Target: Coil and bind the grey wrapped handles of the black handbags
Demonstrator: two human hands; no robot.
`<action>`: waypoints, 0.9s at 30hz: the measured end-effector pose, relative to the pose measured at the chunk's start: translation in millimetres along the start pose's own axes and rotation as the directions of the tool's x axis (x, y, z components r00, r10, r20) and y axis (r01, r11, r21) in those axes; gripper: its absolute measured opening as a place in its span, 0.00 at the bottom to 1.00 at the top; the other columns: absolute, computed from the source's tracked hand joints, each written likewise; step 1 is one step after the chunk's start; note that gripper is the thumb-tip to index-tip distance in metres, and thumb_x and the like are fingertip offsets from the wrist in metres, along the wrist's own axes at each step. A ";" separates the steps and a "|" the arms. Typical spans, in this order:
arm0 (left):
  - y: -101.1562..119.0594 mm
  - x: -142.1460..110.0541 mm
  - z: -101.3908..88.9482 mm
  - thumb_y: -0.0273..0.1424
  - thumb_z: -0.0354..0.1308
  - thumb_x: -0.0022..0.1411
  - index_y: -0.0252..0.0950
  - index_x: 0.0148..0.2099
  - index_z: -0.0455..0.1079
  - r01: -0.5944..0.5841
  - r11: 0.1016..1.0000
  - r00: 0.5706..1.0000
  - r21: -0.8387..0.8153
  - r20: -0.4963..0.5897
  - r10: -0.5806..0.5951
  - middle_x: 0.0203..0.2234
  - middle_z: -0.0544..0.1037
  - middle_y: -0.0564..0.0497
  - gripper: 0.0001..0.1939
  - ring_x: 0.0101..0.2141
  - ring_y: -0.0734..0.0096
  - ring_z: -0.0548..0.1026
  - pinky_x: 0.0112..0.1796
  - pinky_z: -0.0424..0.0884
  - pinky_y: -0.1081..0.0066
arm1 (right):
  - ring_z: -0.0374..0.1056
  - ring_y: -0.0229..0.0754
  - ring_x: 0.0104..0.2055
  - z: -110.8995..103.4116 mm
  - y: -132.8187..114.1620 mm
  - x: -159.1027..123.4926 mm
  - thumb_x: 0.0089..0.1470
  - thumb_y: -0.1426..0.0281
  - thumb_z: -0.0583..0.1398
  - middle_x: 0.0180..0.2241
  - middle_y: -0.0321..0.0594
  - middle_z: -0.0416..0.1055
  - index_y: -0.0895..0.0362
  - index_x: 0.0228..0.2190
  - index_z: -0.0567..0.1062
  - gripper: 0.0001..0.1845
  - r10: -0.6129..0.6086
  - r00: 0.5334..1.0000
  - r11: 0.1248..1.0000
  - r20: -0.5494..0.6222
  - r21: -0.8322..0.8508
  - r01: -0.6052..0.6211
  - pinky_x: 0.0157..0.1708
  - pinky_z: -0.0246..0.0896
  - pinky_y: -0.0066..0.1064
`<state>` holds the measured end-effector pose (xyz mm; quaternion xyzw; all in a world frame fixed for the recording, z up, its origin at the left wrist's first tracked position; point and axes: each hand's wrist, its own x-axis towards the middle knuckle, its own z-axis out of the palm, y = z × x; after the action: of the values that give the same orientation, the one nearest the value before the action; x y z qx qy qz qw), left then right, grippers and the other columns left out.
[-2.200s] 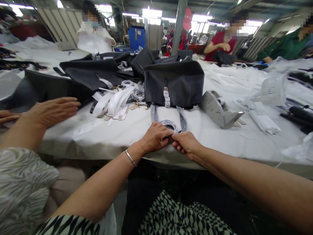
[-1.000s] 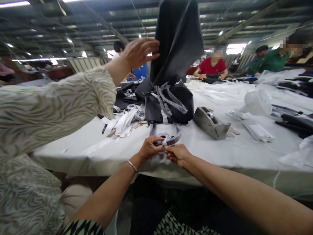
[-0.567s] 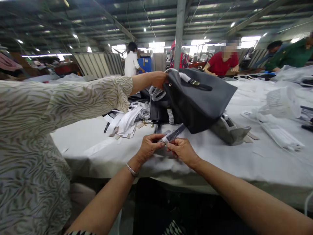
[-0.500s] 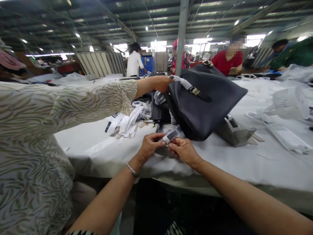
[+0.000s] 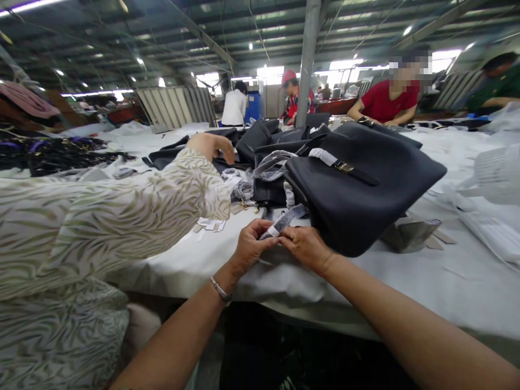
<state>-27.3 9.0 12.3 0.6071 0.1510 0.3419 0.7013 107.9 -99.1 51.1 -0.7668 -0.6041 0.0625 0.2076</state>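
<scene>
My left hand (image 5: 251, 246) and my right hand (image 5: 305, 246) meet at the near edge of the white table (image 5: 406, 276). Both pinch a wrapped grey bag strap (image 5: 284, 219) between fingers and thumbs. The strap runs up toward a dark bag behind (image 5: 270, 187). A second dark handbag (image 5: 361, 187) lies on its side just right of my hands, partly over a grey tape dispenser (image 5: 410, 233). A co-worker's patterned sleeve (image 5: 122, 216) reaches across from the left, with the hand (image 5: 211, 146) over the bags at the back.
White paper strips (image 5: 211, 223) and wrapped straps (image 5: 241, 184) lie left of the bags. More dark bags (image 5: 252, 141) are piled behind. A white fan (image 5: 498, 173) stands at the far right. Other people work at the far side of the table.
The co-worker has set the lifted dark handbag down on its side to the right of my hands and drawn the arm back left. My hands still hold the strap.
</scene>
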 end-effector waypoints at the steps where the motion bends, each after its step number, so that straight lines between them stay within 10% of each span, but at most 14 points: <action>1: 0.5 -0.1 -0.6 0.31 0.74 0.41 0.32 0.40 0.71 0.019 1.000 1.000 -0.017 -0.006 -0.019 0.32 0.79 0.50 0.23 0.33 0.71 0.75 0.38 0.69 0.73 | 0.71 0.45 0.34 -2.1 -1.5 1.0 0.59 0.62 0.57 0.31 0.45 0.77 0.55 0.35 0.80 0.14 0.003 1.000 0.999 0.009 -0.039 -0.003 0.34 0.56 0.31; 11: 0.0 -1.7 -4.8 0.30 0.74 0.38 0.33 0.40 0.74 0.067 0.996 0.996 -0.064 -0.054 -0.071 0.31 0.79 0.52 0.23 0.31 0.74 0.74 0.36 0.68 0.75 | 0.72 0.41 0.33 13.7 4.0 -1.1 0.51 0.69 0.61 0.29 0.36 0.78 0.52 0.30 0.81 0.08 0.066 0.996 0.965 0.065 0.251 -0.080 0.31 0.59 0.26; 16: -0.1 -1.7 -4.5 0.29 0.72 0.41 0.33 0.42 0.74 0.052 0.996 0.992 -0.076 -0.109 -0.060 0.34 0.79 0.51 0.22 0.33 0.74 0.74 0.37 0.69 0.75 | 0.72 0.44 0.36 9.2 -6.7 -27.7 0.52 0.72 0.57 0.33 0.40 0.78 0.55 0.33 0.80 0.11 0.205 0.975 0.906 -0.086 0.395 -0.156 0.39 0.61 0.31; 20: -1.1 -1.2 -5.8 0.29 0.72 0.43 0.33 0.43 0.74 0.053 0.997 0.994 -0.048 -0.089 -0.057 0.34 0.79 0.51 0.22 0.33 0.73 0.75 0.38 0.70 0.74 | 0.71 0.43 0.42 4.2 -32.9 -44.8 0.53 0.69 0.57 0.42 0.41 0.76 0.56 0.44 0.76 0.16 0.344 0.939 0.544 0.021 0.811 -0.218 0.38 0.64 0.30; 27: -5.8 -5.8 -4.3 0.30 0.67 0.47 0.34 0.42 0.76 -0.091 0.919 0.986 0.382 -0.094 0.137 0.34 0.79 0.50 0.17 0.36 0.65 0.75 0.40 0.70 0.69 | 0.69 0.40 0.41 11.5 -63.6 -31.6 0.50 0.65 0.62 0.39 0.41 0.76 0.59 0.38 0.75 0.14 0.309 0.918 0.076 0.250 0.955 -0.286 0.33 0.61 0.25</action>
<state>-32.5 8.2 4.6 0.7168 0.2196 0.3823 0.5403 38.4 -114.7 60.9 -0.5509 -0.2454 0.4728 0.6425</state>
